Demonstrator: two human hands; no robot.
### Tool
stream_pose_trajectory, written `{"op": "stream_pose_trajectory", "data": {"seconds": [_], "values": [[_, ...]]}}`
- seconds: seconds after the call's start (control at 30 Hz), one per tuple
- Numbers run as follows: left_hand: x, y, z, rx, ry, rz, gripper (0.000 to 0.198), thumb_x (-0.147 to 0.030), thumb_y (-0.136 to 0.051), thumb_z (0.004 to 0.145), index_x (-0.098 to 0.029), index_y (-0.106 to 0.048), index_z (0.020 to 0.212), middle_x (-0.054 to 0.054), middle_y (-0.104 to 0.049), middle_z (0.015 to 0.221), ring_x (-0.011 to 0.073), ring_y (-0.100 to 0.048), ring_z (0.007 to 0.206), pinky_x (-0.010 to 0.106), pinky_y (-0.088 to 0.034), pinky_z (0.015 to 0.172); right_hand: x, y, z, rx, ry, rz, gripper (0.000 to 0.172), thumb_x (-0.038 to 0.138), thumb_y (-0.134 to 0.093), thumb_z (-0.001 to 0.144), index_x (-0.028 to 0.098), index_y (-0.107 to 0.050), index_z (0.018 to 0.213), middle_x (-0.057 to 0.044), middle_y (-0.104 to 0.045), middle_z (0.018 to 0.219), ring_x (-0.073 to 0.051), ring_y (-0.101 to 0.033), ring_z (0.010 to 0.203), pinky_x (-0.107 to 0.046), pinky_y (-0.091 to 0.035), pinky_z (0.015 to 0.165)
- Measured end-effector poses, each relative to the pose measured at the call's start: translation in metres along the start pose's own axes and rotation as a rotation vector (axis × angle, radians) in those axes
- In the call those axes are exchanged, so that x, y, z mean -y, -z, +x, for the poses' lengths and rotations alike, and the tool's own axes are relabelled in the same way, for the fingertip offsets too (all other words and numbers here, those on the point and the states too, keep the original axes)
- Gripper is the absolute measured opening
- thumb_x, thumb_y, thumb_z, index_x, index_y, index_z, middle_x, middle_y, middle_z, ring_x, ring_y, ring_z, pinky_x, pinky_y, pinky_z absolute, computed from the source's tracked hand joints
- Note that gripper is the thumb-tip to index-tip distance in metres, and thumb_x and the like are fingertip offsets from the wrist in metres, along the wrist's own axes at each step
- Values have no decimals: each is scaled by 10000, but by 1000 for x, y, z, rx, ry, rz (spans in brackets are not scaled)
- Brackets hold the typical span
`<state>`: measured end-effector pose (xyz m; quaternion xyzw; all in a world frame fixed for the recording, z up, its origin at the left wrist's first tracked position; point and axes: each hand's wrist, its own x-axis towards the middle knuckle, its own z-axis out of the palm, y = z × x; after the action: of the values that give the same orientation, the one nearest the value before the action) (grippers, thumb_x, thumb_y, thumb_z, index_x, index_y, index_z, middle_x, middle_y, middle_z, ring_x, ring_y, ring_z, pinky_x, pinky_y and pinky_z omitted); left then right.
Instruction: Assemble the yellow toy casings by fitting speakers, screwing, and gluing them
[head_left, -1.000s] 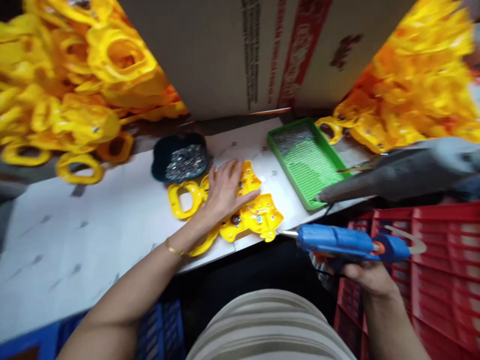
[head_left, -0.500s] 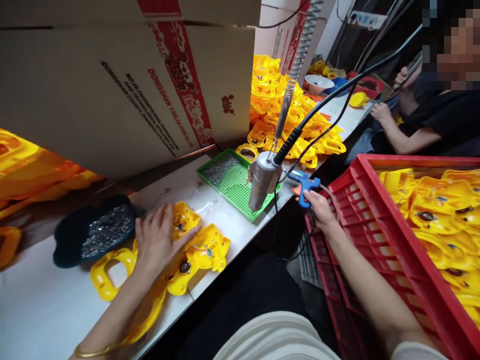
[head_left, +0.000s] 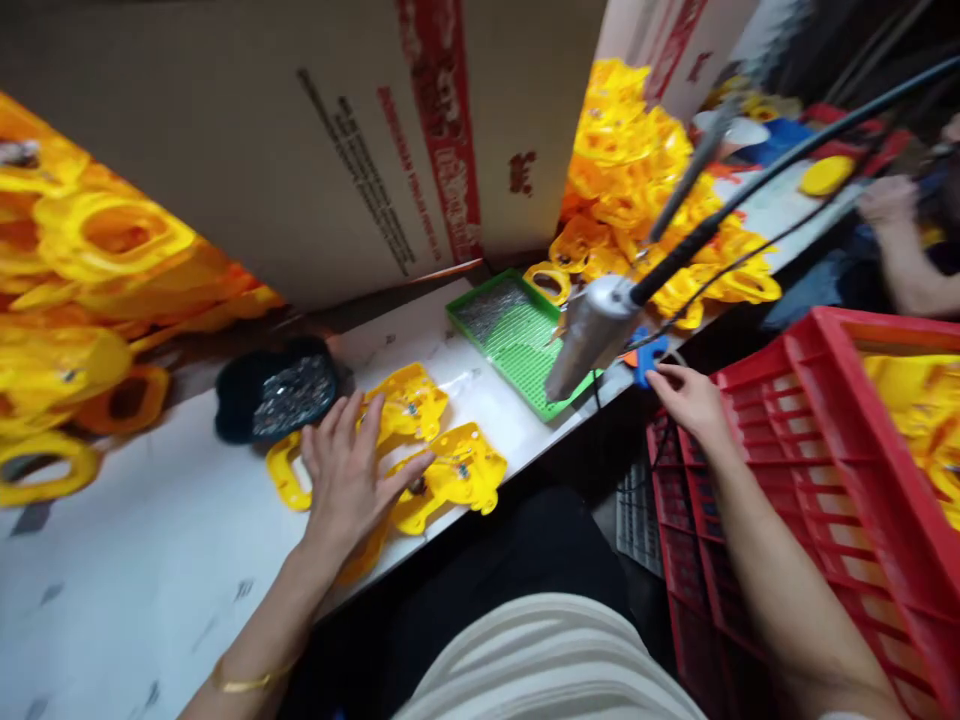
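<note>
My left hand (head_left: 352, 460) is open, fingers spread over yellow plastic shells (head_left: 459, 470) on the white bench, which carry small fittings inside. A yellow ring-shaped part (head_left: 287, 472) shows beside that hand, partly covered by it. At the bench's front edge, my right hand (head_left: 690, 402) has its fingers closed at the handle of a blue glue gun (head_left: 646, 360). The gun is partly behind a hanging silver metal tool (head_left: 592, 335); blur hides the exact grip. Close to my left hand stands a dark tray (head_left: 232, 405) of small metal pieces.
A green perforated tray (head_left: 517, 375) holds small metal pieces. Yellow parts are heaped at left (head_left: 112, 235) and at the back (head_left: 630, 150), around a large cardboard box (head_left: 330, 130). A red crate (head_left: 817, 480) stands at right. A black cable (head_left: 780, 175) crosses overhead; another person's hand (head_left: 889, 200) is beyond.
My view has swung left, so things sit further right. My left hand stays spread over the yellow shells. The right hand has shifted towards the end of the glue gun's handle.
</note>
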<state>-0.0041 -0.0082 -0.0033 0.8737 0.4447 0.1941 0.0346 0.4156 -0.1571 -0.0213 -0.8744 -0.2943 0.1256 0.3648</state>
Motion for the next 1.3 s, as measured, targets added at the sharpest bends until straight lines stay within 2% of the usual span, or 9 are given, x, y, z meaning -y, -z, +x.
{"op": "stream_pose_trajectory", "data": {"seconds": [0.07,0.13,0.2,0.27,0.33,0.63,0.83,1.03,1.3], "values": [[-5,0,-12,0,43,-8,848,-715,-545,798,-222,-369,1463,190,-396,1495,398,-347,1376,600,-185,1135,6,5,-22,-55,72,-72,365,402,-632,731,136,-735,957,-118,-701,877,-237,-604,795,-396,-457,794],[-8,0,-25,16,71,-12,883,-735,-580,760,-214,-390,1447,188,-396,1497,383,-343,1381,584,-173,1143,20,5,-48,-303,326,-161,329,372,-580,805,136,-742,968,-138,-700,888,-246,-605,790,-398,-467,756],[-11,-2,-37,26,99,-8,885,-729,-609,743,-222,-402,1438,178,-399,1497,375,-338,1385,588,-149,1149,43,-1,-77,-221,480,-37,239,327,-592,842,168,-741,942,-106,-705,856,-214,-609,739,-354,-471,682],[-14,-4,-48,48,133,0,864,-700,-634,746,-226,-412,1433,173,-391,1504,369,-326,1393,591,-129,1155,73,-16,-105,128,593,131,158,286,-651,829,210,-727,944,-53,-713,849,-172,-626,699,-307,-481,645],[-17,-5,-56,72,164,9,836,-664,-655,755,-223,-425,1427,174,-383,1511,366,-312,1402,591,-122,1157,105,-39,-124,312,712,209,128,249,-645,847,223,-716,950,-31,-716,854,-145,-631,695,-267,-470,604],[-27,-5,-63,60,175,8,735,-595,-669,787,-224,-487,1394,171,-419,1490,369,-318,1397,606,-124,1151,194,-132,-129,462,891,-218,251,397,-573,895,231,-718,1015,-54,-737,906,-249,-616,902,-315,-400,596],[-27,-4,-62,45,145,7,694,-552,-690,790,-227,-509,1375,159,-432,1483,369,-322,1393,606,-143,1147,175,-113,-120,637,748,107,159,284,-608,872,221,-739,936,-28,-754,907,-180,-636,805,-313,-451,713],[-32,-6,-53,0,91,-53,622,-498,-706,793,-249,-546,1340,154,-430,1482,365,-311,1400,606,-146,1143,130,-83,-116,586,352,277,168,345,-718,774,210,-756,865,-14,-732,782,-102,-491,536,-267,-378,524],[-71,-11,-22,-78,-33,-257,217,-328,-580,918,-293,-718,1081,89,-501,1413,309,-334,1383,577,-196,1132,118,-93,-117,563,332,501,74,288,-741,753,222,-760,779,-14,-700,779,-125,-594,717,-255,-437,619]]}}
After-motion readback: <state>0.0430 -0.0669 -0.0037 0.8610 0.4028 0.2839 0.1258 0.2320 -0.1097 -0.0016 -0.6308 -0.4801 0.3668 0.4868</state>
